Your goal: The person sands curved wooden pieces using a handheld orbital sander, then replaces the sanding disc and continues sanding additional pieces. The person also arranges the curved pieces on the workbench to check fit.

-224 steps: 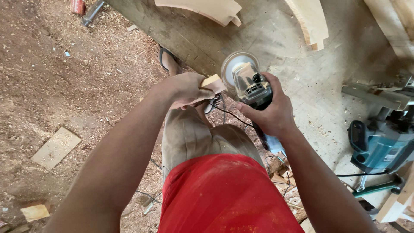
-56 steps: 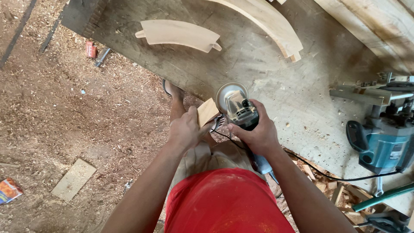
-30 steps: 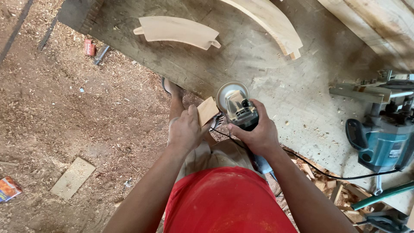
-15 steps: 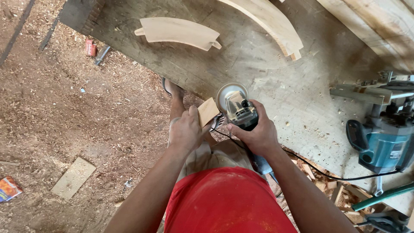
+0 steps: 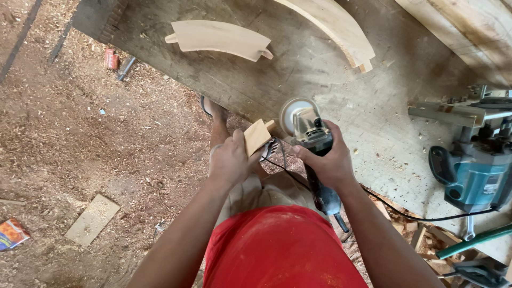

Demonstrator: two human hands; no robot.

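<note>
A dirt floor (image 5: 80,138) thick with sawdust and chips fills the left of the view, and a broad, worn wooden bench (image 5: 330,80) runs slantwise across the top and right. The person stands at the bench's near edge, in a red shirt, one sandalled foot (image 5: 213,114) showing on the floor just below that edge.

The left hand (image 5: 229,160) has its grip pinched on a small wood block (image 5: 257,136), thumb on the near face and fingers behind it, holding the block up in the air just off the bench's near edge. The block's far corner sits just beside the round disc of an angle grinder (image 5: 306,128); whether the two touch cannot be told. The right hand (image 5: 330,162) has its grip wrapped tight round the grinder's body, disc end pointing away from the person. The tool's dark tail sticks out below the wrist, and a black cord (image 5: 405,210) trails off to the right along the bench edge.

Farther back on the bench lies a curved wooden piece (image 5: 218,38) with small tenons at its ends, near the bench's left corner, and a longer curved wooden rail (image 5: 336,29) lies to its right, well apart from the hands. At the bench's right edge stands a teal power router (image 5: 477,178). On the floor lie a flat offcut board (image 5: 92,220), a small red box (image 5: 111,58) close under the bench edge, and a colourful packet (image 5: 12,233) at the far left.
</note>
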